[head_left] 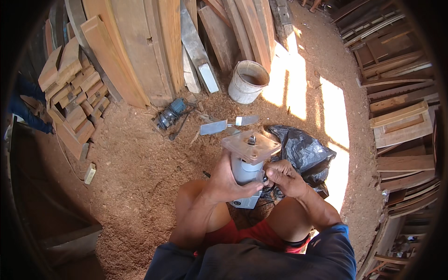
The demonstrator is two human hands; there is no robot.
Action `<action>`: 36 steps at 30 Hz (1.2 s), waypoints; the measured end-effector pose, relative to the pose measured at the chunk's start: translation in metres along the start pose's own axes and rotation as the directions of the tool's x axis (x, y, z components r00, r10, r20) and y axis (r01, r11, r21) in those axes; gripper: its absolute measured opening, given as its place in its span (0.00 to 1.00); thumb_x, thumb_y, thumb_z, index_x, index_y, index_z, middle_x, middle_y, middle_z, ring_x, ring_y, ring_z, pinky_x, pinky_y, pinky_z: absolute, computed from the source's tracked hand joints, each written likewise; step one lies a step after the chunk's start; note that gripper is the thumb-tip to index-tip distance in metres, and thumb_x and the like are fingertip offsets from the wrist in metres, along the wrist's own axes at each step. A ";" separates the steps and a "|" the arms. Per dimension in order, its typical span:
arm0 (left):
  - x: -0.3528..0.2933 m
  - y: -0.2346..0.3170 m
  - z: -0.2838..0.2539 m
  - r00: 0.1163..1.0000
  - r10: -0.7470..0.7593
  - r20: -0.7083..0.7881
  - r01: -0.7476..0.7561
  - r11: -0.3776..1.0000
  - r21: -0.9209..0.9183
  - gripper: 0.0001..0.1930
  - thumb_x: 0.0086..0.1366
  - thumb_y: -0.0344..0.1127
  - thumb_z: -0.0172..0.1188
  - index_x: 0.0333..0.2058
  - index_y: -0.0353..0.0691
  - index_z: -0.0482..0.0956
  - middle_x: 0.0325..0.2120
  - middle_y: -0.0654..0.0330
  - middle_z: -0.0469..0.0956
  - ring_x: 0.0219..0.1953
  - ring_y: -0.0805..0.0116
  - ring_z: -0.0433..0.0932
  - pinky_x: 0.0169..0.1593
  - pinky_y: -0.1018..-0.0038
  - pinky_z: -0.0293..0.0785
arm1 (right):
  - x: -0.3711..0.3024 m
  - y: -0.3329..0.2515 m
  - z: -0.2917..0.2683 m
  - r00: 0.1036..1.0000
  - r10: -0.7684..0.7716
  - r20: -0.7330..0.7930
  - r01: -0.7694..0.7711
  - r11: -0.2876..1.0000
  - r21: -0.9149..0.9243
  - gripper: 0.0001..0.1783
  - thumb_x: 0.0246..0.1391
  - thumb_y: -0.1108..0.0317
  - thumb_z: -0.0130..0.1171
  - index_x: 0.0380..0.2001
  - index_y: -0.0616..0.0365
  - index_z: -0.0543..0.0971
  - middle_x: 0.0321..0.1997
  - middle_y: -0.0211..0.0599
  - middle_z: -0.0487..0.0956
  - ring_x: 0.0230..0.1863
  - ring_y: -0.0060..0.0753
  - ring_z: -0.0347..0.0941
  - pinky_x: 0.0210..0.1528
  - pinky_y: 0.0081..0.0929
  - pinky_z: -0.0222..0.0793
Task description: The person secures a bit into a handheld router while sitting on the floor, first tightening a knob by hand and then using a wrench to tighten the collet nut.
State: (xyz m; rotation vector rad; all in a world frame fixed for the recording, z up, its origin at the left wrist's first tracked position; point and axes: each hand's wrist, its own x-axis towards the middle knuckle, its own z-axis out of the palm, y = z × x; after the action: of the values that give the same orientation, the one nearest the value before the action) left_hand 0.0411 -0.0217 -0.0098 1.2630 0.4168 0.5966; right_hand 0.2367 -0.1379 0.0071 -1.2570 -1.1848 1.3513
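A grey trim router [245, 171] is held upside down over my lap, its clear square base plate [252, 145] facing up. A metal collet shows through the hole in the plate. My left hand [225, 183] wraps round the router body from the left, thumb across the near side. Against the right side of the body, my right hand [285, 178] is closed, thumb and fingers pinching a small dark part there; the fingers partly hide it. A crumpled black plastic bag [303, 151] lies just beyond my right hand.
Ahead on the sawdust-covered floor lie a blue power tool [172, 112] with a cord and a flat-bladed trowel-like tool [214, 127]. A whitish bucket [248, 83] stands by leaning planks [140, 46]. Wood blocks [74, 93] are stacked left; boards and panels [401, 126] line the right.
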 end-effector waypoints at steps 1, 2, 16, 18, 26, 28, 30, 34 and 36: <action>0.001 0.002 0.001 1.000 -0.001 -0.013 0.001 1.000 0.008 0.54 0.45 0.37 0.81 0.66 0.28 0.55 0.55 0.48 0.72 0.58 0.61 0.74 0.62 0.62 0.72 | 0.001 0.002 -0.002 1.000 0.018 0.007 -0.018 1.000 0.015 0.31 0.73 0.46 0.50 0.25 0.62 0.79 0.23 0.31 0.77 0.26 0.21 0.69 0.31 0.25 0.65; 0.002 0.001 0.000 1.000 -0.001 -0.019 0.001 1.000 0.020 0.54 0.45 0.38 0.81 0.65 0.28 0.55 0.55 0.47 0.72 0.57 0.61 0.75 0.61 0.62 0.72 | 0.002 0.004 -0.003 0.999 0.036 0.014 -0.037 0.999 0.030 0.31 0.73 0.46 0.49 0.26 0.62 0.80 0.23 0.31 0.77 0.27 0.21 0.69 0.32 0.24 0.66; 0.003 0.002 -0.020 0.996 -0.082 -0.037 0.090 0.877 0.472 0.56 0.44 0.44 0.81 0.65 0.27 0.57 0.52 0.43 0.77 0.55 0.51 0.79 0.59 0.60 0.74 | 0.023 -0.022 -0.021 0.923 -0.061 -0.380 -0.063 0.950 -0.305 0.12 0.68 0.65 0.61 0.39 0.66 0.84 0.34 0.32 0.83 0.38 0.23 0.75 0.43 0.28 0.72; 0.003 0.006 -0.017 0.992 -0.123 -0.029 0.123 0.882 0.456 0.55 0.44 0.44 0.81 0.65 0.27 0.57 0.51 0.43 0.77 0.54 0.51 0.79 0.59 0.60 0.75 | 0.025 -0.020 -0.025 0.921 -0.061 -0.385 0.005 0.989 -0.145 0.13 0.67 0.64 0.62 0.40 0.66 0.84 0.34 0.30 0.83 0.38 0.22 0.75 0.44 0.27 0.72; 0.006 0.004 -0.018 0.984 -0.177 -0.008 0.162 0.880 0.446 0.53 0.44 0.44 0.81 0.63 0.27 0.59 0.50 0.43 0.77 0.52 0.52 0.80 0.57 0.60 0.76 | 0.046 -0.009 -0.013 0.955 0.096 -0.281 -0.059 0.989 0.138 0.12 0.66 0.62 0.65 0.36 0.61 0.83 0.32 0.24 0.79 0.36 0.16 0.71 0.39 0.23 0.70; 0.005 -0.002 -0.021 0.978 -0.209 -0.003 0.194 0.899 0.393 0.53 0.44 0.43 0.81 0.63 0.28 0.60 0.49 0.43 0.78 0.52 0.52 0.80 0.57 0.60 0.76 | 0.052 -0.011 -0.009 0.956 0.108 -0.274 -0.072 0.988 0.139 0.11 0.66 0.63 0.66 0.35 0.61 0.83 0.32 0.24 0.79 0.35 0.16 0.71 0.38 0.22 0.69; 0.005 -0.005 -0.022 0.977 -0.213 -0.001 0.197 0.898 0.393 0.52 0.44 0.43 0.81 0.63 0.28 0.60 0.49 0.44 0.78 0.51 0.53 0.80 0.56 0.60 0.76 | 0.057 -0.010 -0.006 0.953 0.109 -0.282 -0.075 0.989 0.128 0.10 0.65 0.65 0.66 0.35 0.60 0.83 0.31 0.24 0.79 0.35 0.16 0.71 0.37 0.22 0.69; 0.006 -0.008 -0.021 0.990 -0.140 -0.010 0.130 0.893 0.430 0.52 0.44 0.42 0.81 0.62 0.26 0.60 0.48 0.45 0.78 0.50 0.54 0.80 0.55 0.60 0.77 | 0.061 -0.002 -0.007 0.951 0.120 -0.284 -0.079 0.985 0.153 0.08 0.64 0.67 0.67 0.35 0.61 0.84 0.31 0.25 0.80 0.34 0.16 0.72 0.36 0.21 0.69; 0.006 -0.008 -0.022 0.984 -0.177 -0.014 0.168 0.902 0.397 0.52 0.44 0.42 0.81 0.62 0.26 0.59 0.49 0.45 0.77 0.51 0.54 0.80 0.55 0.60 0.76 | 0.064 0.003 -0.010 0.955 0.110 -0.275 -0.070 0.986 0.151 0.08 0.64 0.67 0.67 0.35 0.62 0.84 0.31 0.24 0.81 0.33 0.15 0.72 0.35 0.20 0.70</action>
State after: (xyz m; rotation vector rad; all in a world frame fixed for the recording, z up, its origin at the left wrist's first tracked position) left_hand 0.0343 -0.0031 -0.0233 1.5986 0.6473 0.3532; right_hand 0.2423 -0.0744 -0.0034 -1.3638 -0.8295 1.2476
